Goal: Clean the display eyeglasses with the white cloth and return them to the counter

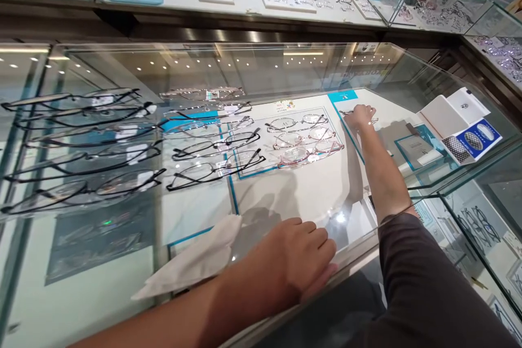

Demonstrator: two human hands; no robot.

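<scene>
My right hand [359, 117] reaches far inside the glass case, its fingers closed on a thin pair of glasses [346, 112] above a white card with a blue end [345, 96]. Nearer me, my left hand [308, 255] rests at the case's front edge with its fingers curled; what is under them, if anything, is hidden. Three light-framed glasses [308, 138] lie in a column on a white, blue-edged sheet. Dark-framed glasses [216, 168] and more tagged frames [85, 190] are lined up to the left. A white cloth [196, 261] lies beside my left forearm.
An open white and blue leaflet [473, 138] stands at the right on the glass case [428, 187]. Beyond the case, shelves [183, 8] hold many glasses on trays. Another glass compartment with glasses [479, 223] is at the lower right.
</scene>
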